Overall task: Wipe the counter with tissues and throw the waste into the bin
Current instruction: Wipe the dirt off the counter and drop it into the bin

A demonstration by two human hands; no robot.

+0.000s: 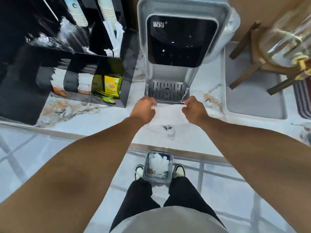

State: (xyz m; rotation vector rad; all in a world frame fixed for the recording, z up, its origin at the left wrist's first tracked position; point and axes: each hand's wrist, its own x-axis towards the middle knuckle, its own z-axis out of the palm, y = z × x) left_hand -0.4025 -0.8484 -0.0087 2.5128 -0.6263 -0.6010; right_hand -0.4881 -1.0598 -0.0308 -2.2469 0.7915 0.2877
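A white tissue (168,115) is stretched flat between my two hands, just above the marble counter (104,121). My left hand (144,109) pinches its left top corner and my right hand (193,110) pinches its right top corner. Both hands sit right in front of the water dispenser's drip tray (167,90). A small patch of dark crumbs (167,127) lies on the counter just below the tissue's near edge. On the floor between my feet stands a small grey bin (157,167) with crumpled white tissues inside.
A grey water dispenser (181,39) stands at the back centre. A black organiser (67,64) with cups and yellow tea bags fills the left. A grey mat (252,101) under a wooden stand with a glass jar lies right.
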